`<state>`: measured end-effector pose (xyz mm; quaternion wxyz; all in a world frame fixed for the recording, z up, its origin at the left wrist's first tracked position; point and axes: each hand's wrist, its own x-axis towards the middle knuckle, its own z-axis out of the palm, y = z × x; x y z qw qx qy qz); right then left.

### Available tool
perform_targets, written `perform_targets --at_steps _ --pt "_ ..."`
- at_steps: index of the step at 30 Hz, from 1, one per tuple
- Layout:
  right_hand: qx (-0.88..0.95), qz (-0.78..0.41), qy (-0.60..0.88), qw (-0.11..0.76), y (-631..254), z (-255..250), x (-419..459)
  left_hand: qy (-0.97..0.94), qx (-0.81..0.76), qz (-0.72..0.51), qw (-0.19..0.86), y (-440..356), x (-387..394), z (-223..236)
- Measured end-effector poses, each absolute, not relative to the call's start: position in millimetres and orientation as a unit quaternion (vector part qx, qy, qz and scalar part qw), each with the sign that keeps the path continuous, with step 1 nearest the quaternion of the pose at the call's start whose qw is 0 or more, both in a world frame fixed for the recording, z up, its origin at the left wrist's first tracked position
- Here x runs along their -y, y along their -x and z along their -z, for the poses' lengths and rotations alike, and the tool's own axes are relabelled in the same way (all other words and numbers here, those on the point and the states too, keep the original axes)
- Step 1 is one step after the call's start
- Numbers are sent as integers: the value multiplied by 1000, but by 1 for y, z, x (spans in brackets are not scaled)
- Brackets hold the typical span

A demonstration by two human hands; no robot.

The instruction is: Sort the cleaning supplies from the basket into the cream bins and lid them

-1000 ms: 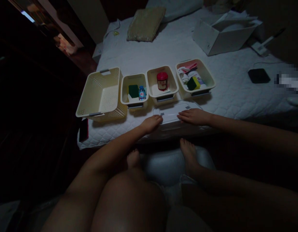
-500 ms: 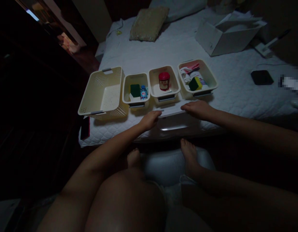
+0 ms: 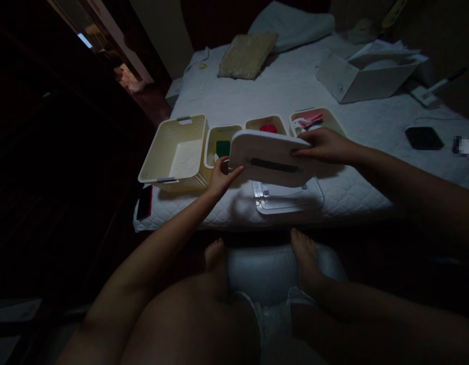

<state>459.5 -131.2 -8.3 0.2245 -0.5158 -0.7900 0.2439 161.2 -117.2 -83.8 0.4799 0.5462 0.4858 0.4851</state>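
Note:
My left hand [image 3: 221, 179] grips the left edge of a white lid [image 3: 267, 147], thumb on the near face. On its right edge, my right hand [image 3: 327, 144] holds the same lid, which is tilted with a dark strip across the side facing me. Below it, apart from it, a clear plastic box [image 3: 289, 203] rests near the bed's front edge. Behind the lid stand three cream bins, partly covered: the left bin [image 3: 208, 152] with a green scouring pad [image 3: 223, 148], the middle bin [image 3: 253, 123] with a red-lidded jar [image 3: 268, 129], and the right bin [image 3: 335, 124] with pink and white items.
A larger cream basket [image 3: 169, 167] stands at the left, with a phone [image 3: 145, 203] before it. A white box [image 3: 348, 83] holding papers, a beige cushion [image 3: 246, 56] and a dark square pad [image 3: 424, 138] lie farther back on the quilted bed [image 3: 295, 66].
Both hands have raised the white lid off the clear box and tipped its face toward me. The box now shows beneath it, and the lid covers parts of the bins.

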Motion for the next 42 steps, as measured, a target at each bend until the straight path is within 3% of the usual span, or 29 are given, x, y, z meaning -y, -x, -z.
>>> perform_targets --at_steps 8,14,19,24,27,34,42 --pt "660 -323 570 369 -434 14 120 -434 -534 -467 556 -154 112 76" --pt "544 -480 511 461 -397 29 114 -421 -492 -452 613 -161 111 70" --pt "466 -587 471 465 -376 41 123 -412 -438 -484 636 -156 110 72" --pt "419 -639 500 408 -373 46 128 -406 -463 -474 629 -142 107 75" --pt "412 -645 509 394 -374 47 128 -413 -471 -463 628 -136 107 75" --pt "338 -647 488 479 -364 47 113 -429 -486 -444 618 -133 107 72" --pt "337 -603 529 492 -341 66 82 -410 -526 -435 605 -122 95 69"
